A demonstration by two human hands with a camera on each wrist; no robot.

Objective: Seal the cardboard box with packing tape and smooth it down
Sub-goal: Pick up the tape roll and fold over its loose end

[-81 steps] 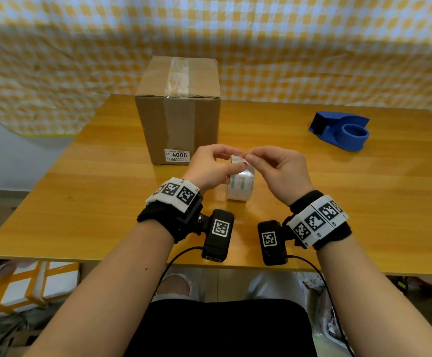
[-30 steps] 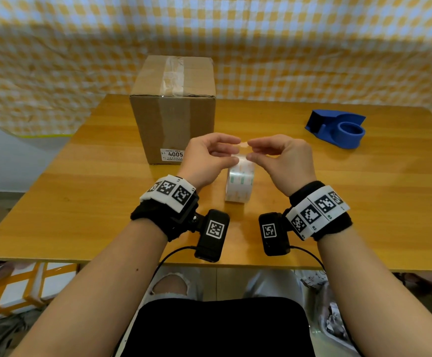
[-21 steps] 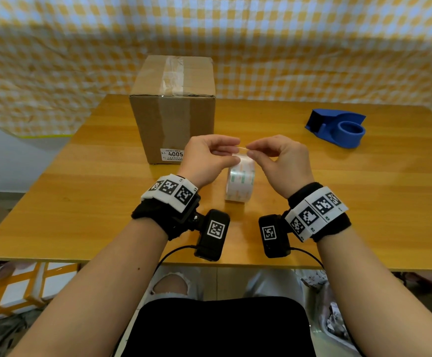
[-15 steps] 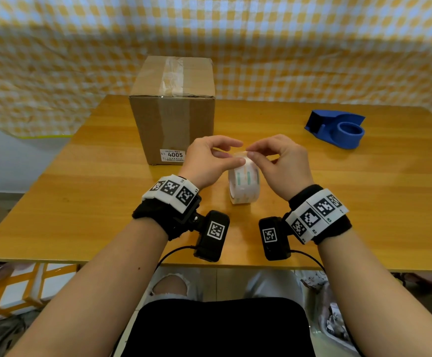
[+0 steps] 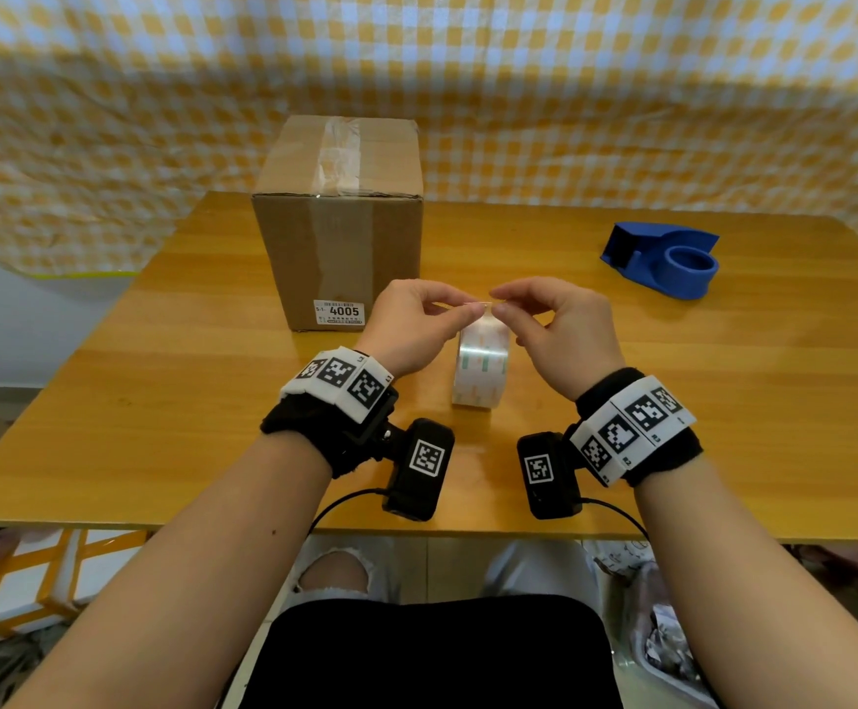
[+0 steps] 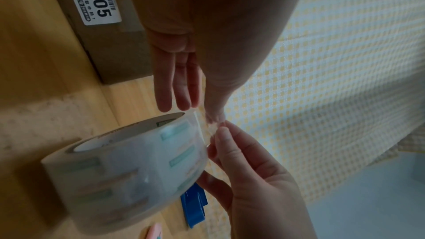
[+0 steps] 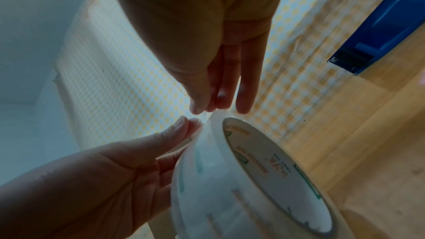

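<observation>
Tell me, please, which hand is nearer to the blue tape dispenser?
Right. The right hand is at the tape roll, dispenser beyond it to its right; the left hand sits farther left.

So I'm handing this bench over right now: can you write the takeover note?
Left hand and right hand: both pinch the free tape end above the tape roll.
Roll: on edge on the table, in front of the cardboard box.
Box: upright at the back, flaps closed, with old tape along the top seam.
Blue dispenser: far right, empty.
Done: the tape end is found and lifted.
Left: pull out a strip, lay it on the seam, cut, smooth.
</observation>
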